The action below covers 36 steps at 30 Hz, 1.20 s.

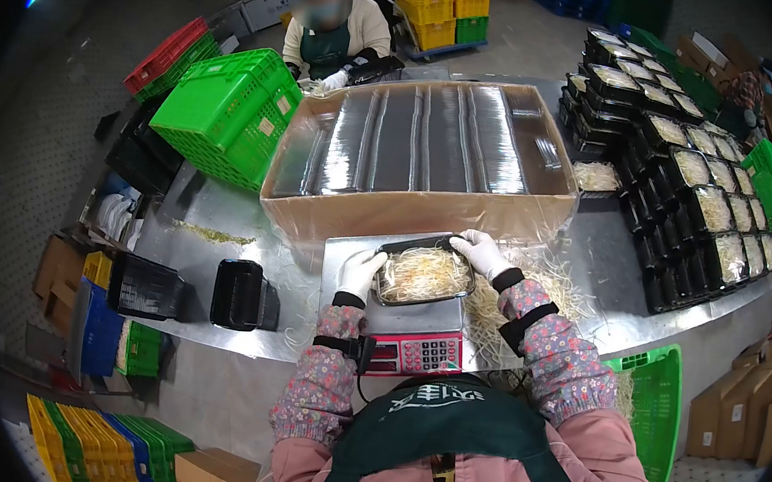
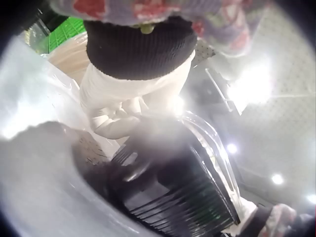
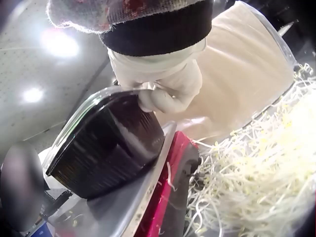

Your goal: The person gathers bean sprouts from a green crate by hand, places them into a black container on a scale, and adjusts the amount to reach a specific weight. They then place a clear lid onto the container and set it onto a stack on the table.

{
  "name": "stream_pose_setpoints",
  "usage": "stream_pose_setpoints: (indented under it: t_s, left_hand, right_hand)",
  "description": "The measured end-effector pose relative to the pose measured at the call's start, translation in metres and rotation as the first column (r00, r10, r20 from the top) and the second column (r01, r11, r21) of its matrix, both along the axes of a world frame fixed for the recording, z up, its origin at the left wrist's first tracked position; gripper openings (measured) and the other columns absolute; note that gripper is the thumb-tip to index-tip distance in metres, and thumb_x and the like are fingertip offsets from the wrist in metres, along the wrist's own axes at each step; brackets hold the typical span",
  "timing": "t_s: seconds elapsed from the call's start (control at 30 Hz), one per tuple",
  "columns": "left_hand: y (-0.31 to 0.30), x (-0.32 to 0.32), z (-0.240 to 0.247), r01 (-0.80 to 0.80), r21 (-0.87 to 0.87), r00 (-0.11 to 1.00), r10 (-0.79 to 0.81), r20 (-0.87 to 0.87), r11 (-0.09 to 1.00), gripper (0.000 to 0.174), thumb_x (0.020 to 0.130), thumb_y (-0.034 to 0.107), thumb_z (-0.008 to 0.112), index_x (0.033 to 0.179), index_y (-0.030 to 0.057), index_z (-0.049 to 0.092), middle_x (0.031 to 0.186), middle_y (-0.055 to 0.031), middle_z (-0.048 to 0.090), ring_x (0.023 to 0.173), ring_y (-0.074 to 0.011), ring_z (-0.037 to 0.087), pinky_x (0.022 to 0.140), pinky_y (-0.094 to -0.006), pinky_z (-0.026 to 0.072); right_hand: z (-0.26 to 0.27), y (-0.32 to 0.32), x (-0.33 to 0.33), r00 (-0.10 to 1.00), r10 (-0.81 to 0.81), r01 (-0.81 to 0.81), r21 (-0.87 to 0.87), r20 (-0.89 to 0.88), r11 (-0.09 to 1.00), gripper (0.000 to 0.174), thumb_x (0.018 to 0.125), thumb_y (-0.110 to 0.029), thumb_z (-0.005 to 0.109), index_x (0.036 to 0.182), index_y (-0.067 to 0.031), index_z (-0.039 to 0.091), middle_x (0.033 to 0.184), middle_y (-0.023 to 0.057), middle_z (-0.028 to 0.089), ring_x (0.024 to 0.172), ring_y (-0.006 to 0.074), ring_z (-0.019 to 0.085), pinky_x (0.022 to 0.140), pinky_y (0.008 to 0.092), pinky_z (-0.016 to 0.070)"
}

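A black plastic tray [image 1: 387, 289] full of bean sprouts [image 1: 424, 273] is between my two hands, over the metal pan of a red scale [image 1: 413, 354]. My gloved left hand [image 1: 359, 275] grips its left end. At the far right corner, my gloved right hand [image 1: 483, 254] holds the rim. Curled fingers [image 3: 170, 98] press that corner in the right wrist view, where the tray is tilted close over the pan. In the left wrist view the left hand [image 2: 131, 106] is at the ribbed tray wall [image 2: 173, 182]; glare blurs the contact.
Loose sprouts [image 1: 543, 298] lie right of the scale. Beyond it stands a carton [image 1: 378, 225] of stacked black trays. Filled trays [image 1: 712, 209] are piled at right. Empty black trays [image 1: 239, 294] and a green crate [image 1: 221, 123] are at left. Another person [image 1: 369, 30] works across the table.
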<state>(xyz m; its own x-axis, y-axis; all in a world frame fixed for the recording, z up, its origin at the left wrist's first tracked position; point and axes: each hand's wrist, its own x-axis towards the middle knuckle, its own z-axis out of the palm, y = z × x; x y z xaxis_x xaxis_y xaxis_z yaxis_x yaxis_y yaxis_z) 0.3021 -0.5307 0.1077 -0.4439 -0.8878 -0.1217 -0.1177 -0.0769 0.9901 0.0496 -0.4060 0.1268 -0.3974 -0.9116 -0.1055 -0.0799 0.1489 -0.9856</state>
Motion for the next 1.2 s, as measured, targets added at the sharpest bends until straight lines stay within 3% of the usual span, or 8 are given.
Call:
stream_pose_setpoints:
  t_s: [0.03, 0.37, 0.53, 0.83, 0.9, 0.93, 0.97, 1.2]
  left_hand:
    - [0.001, -0.001, 0.001, 0.030, 0.290, 0.985, 0.021, -0.170, 0.957, 0.016, 0.086, 0.015, 0.067, 0.092, 0.0001, 0.071, 0.078, -0.0023, 0.068, 0.069, -0.0122, 0.062, 0.066, -0.0254, 0.0477]
    - [0.031, 0.008, 0.030, -0.117, 0.095, 0.993, 0.118, -0.008, 0.989, 0.024, 0.083, 0.020, 0.073, 0.095, 0.0000, 0.069, 0.081, -0.0054, 0.069, 0.074, -0.0134, 0.064, 0.062, -0.0258, 0.0506]
    - [0.083, 0.040, 0.038, 0.080, 0.556, 0.984, 0.023, -0.176, 0.827, 0.024, 0.087, 0.019, 0.070, 0.102, 0.0041, 0.058, 0.089, -0.0091, 0.063, 0.078, -0.0272, 0.067, 0.064, -0.0385, 0.0577]
    - [0.086, 0.033, 0.028, -0.073, 0.528, 0.935, 0.242, -0.258, 0.846, 0.019, 0.087, 0.008, 0.066, 0.092, 0.0008, 0.049, 0.086, -0.0151, 0.062, 0.067, -0.0291, 0.066, 0.058, -0.0425, 0.0608]
    - [0.090, 0.037, 0.029, -0.133, 0.491, 0.949, 0.254, -0.188, 0.861, 0.027, 0.088, 0.018, 0.069, 0.092, 0.0015, 0.048, 0.082, -0.0142, 0.061, 0.062, -0.0269, 0.065, 0.053, -0.0420, 0.0605]
    - [0.089, 0.041, 0.030, -0.080, 0.567, 0.965, 0.206, -0.162, 0.820, 0.034, 0.087, 0.027, 0.069, 0.093, 0.0010, 0.048, 0.081, -0.0141, 0.061, 0.062, -0.0263, 0.065, 0.053, -0.0422, 0.0605]
    - [0.089, 0.044, 0.030, -0.029, 0.640, 0.978, 0.155, -0.141, 0.768, 0.042, 0.087, 0.036, 0.069, 0.095, 0.0006, 0.048, 0.081, -0.0141, 0.061, 0.062, -0.0258, 0.065, 0.053, -0.0425, 0.0605]
    - [0.114, 0.000, 0.025, 0.439, 0.644, 0.894, -0.230, -0.385, 0.627, 0.068, 0.099, 0.056, 0.030, 0.129, -0.0024, 0.045, 0.113, -0.0204, 0.063, 0.100, -0.0328, 0.065, 0.079, -0.0495, 0.0558]
  right_hand:
    - [-0.003, 0.001, 0.001, 1.000, -0.001, 0.001, 0.006, -0.001, 1.000, 0.025, 0.090, -0.024, 0.066, 0.100, -0.0018, 0.066, 0.087, 0.0071, 0.070, 0.078, 0.0163, 0.064, 0.073, 0.0302, 0.0497]
    - [0.000, 0.018, -0.007, 0.990, -0.040, 0.047, 0.053, -0.136, 0.997, 0.042, 0.087, -0.042, 0.069, 0.096, -0.0022, 0.057, 0.077, 0.0046, 0.062, 0.061, 0.0098, 0.055, 0.055, 0.0273, 0.0463]
    - [0.032, 0.084, 0.009, 0.885, 0.172, -0.278, 0.193, 0.433, 0.941, 0.041, 0.083, -0.024, 0.075, 0.100, -0.0044, 0.043, 0.072, 0.0117, 0.065, 0.058, 0.0207, 0.068, 0.043, 0.0315, 0.0559]
    - [0.018, 0.065, 0.040, 0.779, -0.133, 0.056, 0.143, 0.613, 0.988, 0.026, 0.081, 0.001, 0.070, 0.083, -0.0076, 0.046, 0.064, 0.0157, 0.065, 0.042, 0.0170, 0.060, 0.030, 0.0257, 0.0424]
    - [0.024, 0.061, 0.030, 0.869, -0.082, -0.040, 0.234, 0.487, 0.971, 0.021, 0.085, -0.015, 0.070, 0.082, -0.0048, 0.052, 0.065, 0.0172, 0.065, 0.050, 0.0230, 0.064, 0.040, 0.0345, 0.0493]
    - [0.031, 0.057, 0.023, 0.995, 0.064, -0.043, 0.248, -0.079, 0.968, 0.025, 0.087, -0.025, 0.067, 0.082, -0.0038, 0.056, 0.067, 0.0181, 0.065, 0.057, 0.0276, 0.065, 0.049, 0.0388, 0.0508]
    - [0.038, 0.052, 0.017, 0.764, 0.194, -0.035, 0.260, -0.615, 0.965, 0.035, 0.089, -0.036, 0.064, 0.081, -0.0027, 0.059, 0.069, 0.0190, 0.065, 0.064, 0.0322, 0.066, 0.059, 0.0431, 0.0524]
    - [0.059, -0.027, 0.100, 0.399, 0.021, -0.314, -0.115, -0.917, 0.943, 0.054, 0.093, -0.047, 0.050, 0.133, -0.0107, 0.046, 0.132, 0.0160, 0.051, 0.124, 0.0346, 0.047, 0.100, 0.0574, 0.0330]
